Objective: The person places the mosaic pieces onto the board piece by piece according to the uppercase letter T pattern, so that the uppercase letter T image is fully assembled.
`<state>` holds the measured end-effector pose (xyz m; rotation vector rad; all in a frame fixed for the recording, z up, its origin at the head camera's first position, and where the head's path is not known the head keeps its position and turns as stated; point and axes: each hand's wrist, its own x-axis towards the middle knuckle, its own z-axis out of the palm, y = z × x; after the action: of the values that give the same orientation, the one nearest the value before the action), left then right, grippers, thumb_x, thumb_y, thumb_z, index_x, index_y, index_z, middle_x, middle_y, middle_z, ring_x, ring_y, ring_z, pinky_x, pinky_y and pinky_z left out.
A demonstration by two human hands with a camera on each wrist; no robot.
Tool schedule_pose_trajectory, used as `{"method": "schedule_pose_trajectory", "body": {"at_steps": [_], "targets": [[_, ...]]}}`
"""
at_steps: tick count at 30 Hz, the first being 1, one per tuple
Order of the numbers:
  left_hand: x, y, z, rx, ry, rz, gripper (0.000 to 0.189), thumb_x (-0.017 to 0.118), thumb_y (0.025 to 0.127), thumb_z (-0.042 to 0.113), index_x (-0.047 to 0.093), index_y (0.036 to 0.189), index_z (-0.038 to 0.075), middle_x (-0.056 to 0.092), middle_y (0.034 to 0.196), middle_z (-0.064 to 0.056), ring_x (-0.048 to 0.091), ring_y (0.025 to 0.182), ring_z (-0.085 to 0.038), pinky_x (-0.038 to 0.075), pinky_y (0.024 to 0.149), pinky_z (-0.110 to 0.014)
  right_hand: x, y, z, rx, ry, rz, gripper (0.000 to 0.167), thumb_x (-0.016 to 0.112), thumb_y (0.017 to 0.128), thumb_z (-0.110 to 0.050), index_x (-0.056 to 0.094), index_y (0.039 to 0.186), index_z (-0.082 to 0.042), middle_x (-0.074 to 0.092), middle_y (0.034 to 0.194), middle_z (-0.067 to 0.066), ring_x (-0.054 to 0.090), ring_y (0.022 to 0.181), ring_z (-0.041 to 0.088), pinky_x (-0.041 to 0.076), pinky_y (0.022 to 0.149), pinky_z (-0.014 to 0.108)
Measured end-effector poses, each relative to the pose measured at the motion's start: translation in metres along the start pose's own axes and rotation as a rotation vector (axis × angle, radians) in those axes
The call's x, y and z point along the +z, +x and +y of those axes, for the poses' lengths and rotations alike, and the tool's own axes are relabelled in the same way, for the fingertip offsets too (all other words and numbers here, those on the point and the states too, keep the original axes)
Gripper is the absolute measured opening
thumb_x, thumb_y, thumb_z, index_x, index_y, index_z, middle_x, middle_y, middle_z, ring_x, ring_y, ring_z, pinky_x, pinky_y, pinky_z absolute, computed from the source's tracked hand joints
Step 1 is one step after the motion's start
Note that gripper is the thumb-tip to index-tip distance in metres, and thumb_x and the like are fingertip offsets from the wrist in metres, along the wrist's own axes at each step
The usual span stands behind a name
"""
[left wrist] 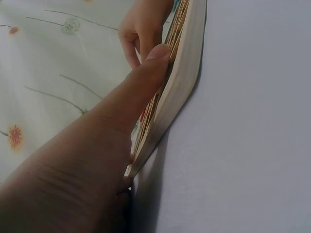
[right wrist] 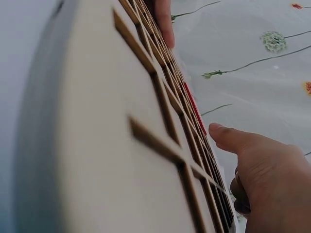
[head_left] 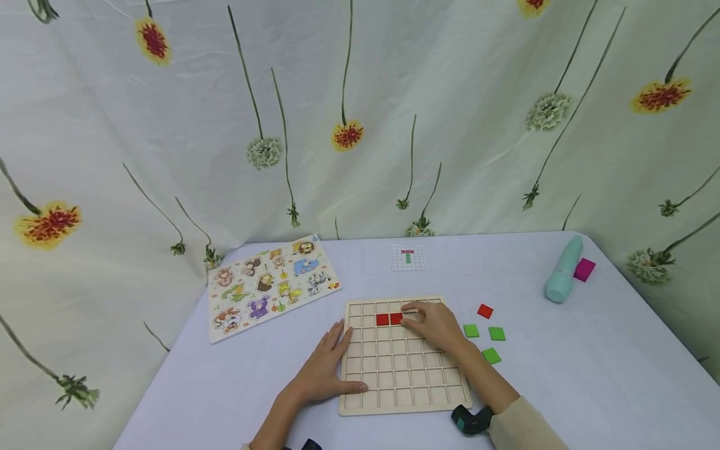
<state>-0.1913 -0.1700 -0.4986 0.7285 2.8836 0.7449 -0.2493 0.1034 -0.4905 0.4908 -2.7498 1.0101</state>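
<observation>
Two red square tiles (head_left: 382, 319) lie side by side in cells of a wooden grid board (head_left: 360, 395). My right hand (head_left: 435, 324) reaches over the board, curled thumb and forefinger at the edges of the right-hand red tile (head_left: 395, 319). In the right wrist view the tiles show as a thin red strip (right wrist: 194, 108) near the thumb; the other fingers are partly hidden. My left hand (head_left: 326, 369) rests along the board's left side, fingers extended on the edge and thumb over the lower left cells. The left wrist view shows that thumb (left wrist: 155, 54) on the rim.
Right of the board lie a loose red tile (head_left: 485, 310) and green tiles (head_left: 497, 334). A pattern card (head_left: 408, 257) lies behind it. An animal puzzle (head_left: 270, 287) is at the left; a turquoise bottle-like object (head_left: 564, 270) and magenta block (head_left: 584, 269) are at the right.
</observation>
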Motion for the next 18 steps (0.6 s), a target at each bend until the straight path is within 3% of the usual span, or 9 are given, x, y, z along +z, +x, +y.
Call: {"method": "schedule_pose_trajectory", "body": {"at_steps": [9,18], "targets": [[0.001,0.000,-0.001,-0.013,0.006,-0.004,0.115,0.061,0.063,0.077,0.023,0.147,0.008,0.008,0.154,-0.011,0.006,0.139,-0.028,0.015,0.110,-0.047,-0.028,-0.012,0.034,0.068,-0.005,0.090,0.032,0.073,0.079,-0.034,0.071,0.104,-0.016,0.034,0.047,-0.006,0.025,0.044,0.007,0.020,0.040,0.022],[0.001,0.000,-0.001,-0.002,-0.001,0.008,0.114,0.063,0.063,0.075,0.024,0.146,0.007,0.009,0.153,-0.013,0.008,0.139,-0.031,0.017,0.109,-0.049,-0.065,-0.034,0.069,0.084,-0.062,0.176,0.035,0.074,0.078,-0.030,0.069,0.106,-0.010,0.034,0.048,-0.007,0.026,0.044,0.008,0.023,0.041,0.022]]}}
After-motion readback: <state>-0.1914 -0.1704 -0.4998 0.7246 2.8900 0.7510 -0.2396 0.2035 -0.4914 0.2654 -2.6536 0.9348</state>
